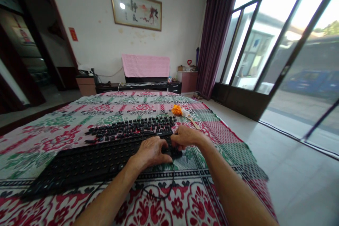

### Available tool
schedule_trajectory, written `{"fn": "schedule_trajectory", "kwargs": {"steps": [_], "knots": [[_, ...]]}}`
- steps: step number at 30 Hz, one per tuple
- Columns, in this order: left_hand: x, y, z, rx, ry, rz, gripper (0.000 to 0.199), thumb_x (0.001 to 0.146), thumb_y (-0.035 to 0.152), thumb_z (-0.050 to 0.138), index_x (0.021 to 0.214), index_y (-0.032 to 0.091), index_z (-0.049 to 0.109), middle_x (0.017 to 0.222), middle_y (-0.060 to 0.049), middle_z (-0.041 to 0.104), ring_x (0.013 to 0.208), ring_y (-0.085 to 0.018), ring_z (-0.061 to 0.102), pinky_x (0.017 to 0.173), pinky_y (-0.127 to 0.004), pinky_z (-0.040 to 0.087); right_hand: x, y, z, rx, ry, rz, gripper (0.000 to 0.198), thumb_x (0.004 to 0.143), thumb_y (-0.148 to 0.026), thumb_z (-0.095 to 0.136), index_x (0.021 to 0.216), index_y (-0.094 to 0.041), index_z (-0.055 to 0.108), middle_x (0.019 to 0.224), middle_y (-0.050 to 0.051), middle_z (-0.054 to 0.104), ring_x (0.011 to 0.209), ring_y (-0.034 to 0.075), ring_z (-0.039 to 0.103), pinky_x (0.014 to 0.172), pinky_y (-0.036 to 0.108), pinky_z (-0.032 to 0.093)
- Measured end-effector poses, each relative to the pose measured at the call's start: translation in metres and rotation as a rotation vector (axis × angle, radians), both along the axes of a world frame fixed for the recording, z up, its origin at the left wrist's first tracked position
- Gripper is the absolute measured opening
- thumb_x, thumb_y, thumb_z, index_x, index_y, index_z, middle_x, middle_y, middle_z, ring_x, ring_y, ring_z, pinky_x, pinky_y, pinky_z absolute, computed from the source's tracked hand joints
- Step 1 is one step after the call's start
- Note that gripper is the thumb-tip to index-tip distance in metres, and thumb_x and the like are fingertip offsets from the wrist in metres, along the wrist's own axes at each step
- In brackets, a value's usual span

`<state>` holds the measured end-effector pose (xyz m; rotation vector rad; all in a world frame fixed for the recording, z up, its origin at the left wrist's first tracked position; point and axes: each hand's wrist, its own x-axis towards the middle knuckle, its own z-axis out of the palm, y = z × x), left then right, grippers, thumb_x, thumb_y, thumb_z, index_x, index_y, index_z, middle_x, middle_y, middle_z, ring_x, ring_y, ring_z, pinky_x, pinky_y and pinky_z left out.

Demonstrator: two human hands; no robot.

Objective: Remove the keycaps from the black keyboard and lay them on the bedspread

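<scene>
A black computer keyboard (92, 160) lies slantwise on the patterned cloth, most of its surface showing small stubs where key caps have come off. My left hand (153, 151) rests over its right part, thumb stretched along the near side and fingers curled, gripping the keyboard. At the right end, my right hand (185, 137) is closed in a pinch against the keyboard; what its fingertips hold is hidden. Many loose black key caps (132, 126) lie spread behind the keyboard. A black cable (173, 180) loops on the cloth in front.
An orange crumpled cloth (177, 110) and a flat wooden-looking stick (193, 122) lie beyond my right hand. The red, green and white cloth (201, 201) covers the table to its right edge. Farther off are a low cabinet (174, 87), a pink-draped screen (145, 65) and glass doors (270, 49).
</scene>
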<state>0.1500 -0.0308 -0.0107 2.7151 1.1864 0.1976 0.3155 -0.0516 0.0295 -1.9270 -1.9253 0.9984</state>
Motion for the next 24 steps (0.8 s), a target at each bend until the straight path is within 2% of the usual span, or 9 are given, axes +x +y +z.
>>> {"fn": "schedule_trajectory", "kwargs": {"steps": [4,8,14,18,24], "knots": [[0.000,-0.001,0.000,0.017,0.003,0.010,0.044,0.060,0.057,0.058,0.095,0.030,0.064,0.089,-0.003,0.063,0.083,-0.022,0.058,0.064,-0.026,0.041,0.001,0.000,-0.001,0.006,0.034,-0.017,0.022,0.068,-0.018,0.044,0.051,-0.013,0.058,0.043,0.003,0.058,0.038,0.011,0.053,0.039,0.018,0.040],[0.001,-0.001,0.002,-0.012,0.015,0.017,0.046,0.060,0.057,0.057,0.096,0.029,0.064,0.090,-0.003,0.063,0.083,-0.021,0.059,0.065,-0.026,0.042,0.010,0.004,-0.010,-0.029,0.180,-0.030,0.022,0.068,-0.018,0.043,0.054,-0.012,0.058,0.044,0.002,0.058,0.037,0.010,0.053,0.042,0.019,0.045],[0.001,-0.003,0.003,-0.011,0.024,0.032,0.044,0.060,0.057,0.058,0.094,0.030,0.064,0.090,-0.002,0.063,0.084,-0.021,0.059,0.066,-0.026,0.042,0.025,0.006,-0.019,-0.088,0.375,-0.047,0.022,0.071,-0.021,0.043,0.061,-0.010,0.059,0.056,0.004,0.064,0.045,0.008,0.057,0.048,0.017,0.047],[0.001,-0.004,0.004,-0.006,0.012,0.023,0.042,0.061,0.056,0.058,0.095,0.030,0.064,0.089,-0.002,0.063,0.083,-0.020,0.059,0.065,-0.026,0.043,0.017,0.005,-0.013,-0.032,0.221,-0.016,0.022,0.070,-0.021,0.043,0.060,-0.011,0.060,0.055,0.006,0.063,0.045,0.012,0.058,0.047,0.021,0.048],[0.003,-0.004,0.001,0.015,0.013,0.070,0.039,0.062,0.053,0.058,0.094,0.031,0.064,0.089,-0.002,0.063,0.083,-0.020,0.059,0.066,-0.026,0.043,-0.010,0.002,0.000,0.098,-0.229,0.056,0.027,0.069,-0.021,0.041,0.058,-0.009,0.062,0.055,0.011,0.064,0.047,0.015,0.058,0.041,0.019,0.041]]}}
